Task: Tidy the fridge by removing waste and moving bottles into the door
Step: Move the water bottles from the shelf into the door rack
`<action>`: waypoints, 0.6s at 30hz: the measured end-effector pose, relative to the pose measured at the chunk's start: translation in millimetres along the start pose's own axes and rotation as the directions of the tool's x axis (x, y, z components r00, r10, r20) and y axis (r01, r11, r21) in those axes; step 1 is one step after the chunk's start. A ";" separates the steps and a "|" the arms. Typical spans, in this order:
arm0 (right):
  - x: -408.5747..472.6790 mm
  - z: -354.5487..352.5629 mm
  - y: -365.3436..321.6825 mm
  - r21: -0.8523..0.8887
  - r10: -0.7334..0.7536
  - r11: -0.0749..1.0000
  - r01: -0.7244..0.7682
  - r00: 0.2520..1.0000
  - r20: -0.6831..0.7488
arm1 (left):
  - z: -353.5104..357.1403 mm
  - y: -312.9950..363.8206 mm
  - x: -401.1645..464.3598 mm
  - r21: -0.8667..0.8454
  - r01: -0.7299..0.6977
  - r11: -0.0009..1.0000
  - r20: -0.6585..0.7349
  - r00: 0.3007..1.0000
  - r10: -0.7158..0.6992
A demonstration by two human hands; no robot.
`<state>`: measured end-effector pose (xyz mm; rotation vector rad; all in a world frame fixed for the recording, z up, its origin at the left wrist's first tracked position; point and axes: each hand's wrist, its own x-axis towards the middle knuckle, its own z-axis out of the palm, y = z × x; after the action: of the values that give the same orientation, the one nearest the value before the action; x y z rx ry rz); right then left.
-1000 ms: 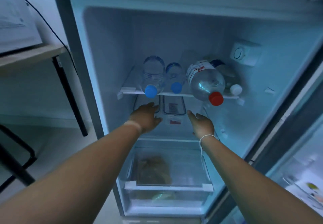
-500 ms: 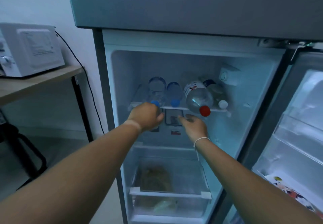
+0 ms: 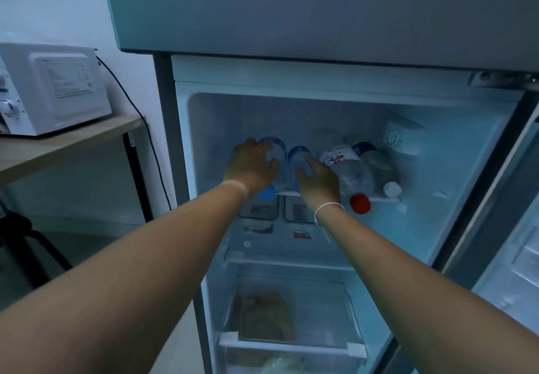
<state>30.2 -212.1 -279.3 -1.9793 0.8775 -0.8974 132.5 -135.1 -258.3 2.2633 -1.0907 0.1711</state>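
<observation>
On the fridge shelf (image 3: 376, 198), the left hand (image 3: 250, 166) curls its fingers over the leftmost blue-capped bottle (image 3: 275, 152), seemingly grasping it. Just beside, the right hand (image 3: 318, 181) cups the second blue-capped bottle (image 3: 299, 153), fingers spread, grip not yet closed. Bottle retrieval is underway; next, both must lift clear toward the door at right.

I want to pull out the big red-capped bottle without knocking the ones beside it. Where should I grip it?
Grip the red-capped bottle at its neck and shoulder, just behind the red cap, coming from the front. It lies on its side with the cap jutting past the shelf edge, and the white-capped bottle lies close beside it, leaving little room for a side grip.
</observation>
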 end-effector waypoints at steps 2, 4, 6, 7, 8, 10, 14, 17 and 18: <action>11.6 7.6 0.7 -0.063 -0.020 0.998 0.021 1.000 0.016 | 4.8 -2.2 11.8 -0.018 0.063 0.998 0.064 0.996 -0.062; 23.6 14.8 4.5 -0.121 -0.040 0.992 0.043 0.999 0.024 | 10.6 -3.9 21.8 -0.041 0.115 0.992 0.134 0.985 -0.109; 35.4 21.0 7.6 -0.181 -0.054 0.982 0.059 0.998 0.033 | 17.8 -4.4 31.1 -0.087 0.151 0.985 0.186 0.973 -0.133; 39.5 22.1 8.0 -0.214 -0.059 0.975 0.065 0.998 0.036 | 20.3 -2.9 33.5 -0.115 0.168 0.979 0.207 0.968 -0.142; 45.5 25.3 9.0 -0.248 -0.062 0.966 0.071 0.997 0.041 | 24.7 -3.7 38.0 -0.150 0.191 0.970 0.223 0.962 -0.155; 54.3 28.5 9.2 -0.296 -0.071 0.952 0.080 0.997 0.042 | 29.8 -5.7 43.0 -0.198 0.218 0.956 0.232 0.958 -0.171; 72.5 36.0 12.0 -0.400 -0.087 0.912 0.094 0.996 0.036 | 34.0 -15.3 51.9 -0.263 0.232 0.936 0.215 0.960 -0.178; 81.6 42.8 12.4 -0.492 -0.024 0.869 0.043 0.999 0.045 | 32.2 -18.7 53.3 -0.279 0.247 0.928 0.219 0.957 -0.189; 83.9 45.3 12.6 -0.527 -0.008 0.849 0.030 0.999 0.044 | 31.8 -20.6 54.2 -0.273 0.247 0.930 0.214 0.958 -0.192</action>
<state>107.0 -269.6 -286.7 -2.4676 1.1778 -0.6628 178.6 -179.9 -273.9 2.1345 -0.8744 -0.2834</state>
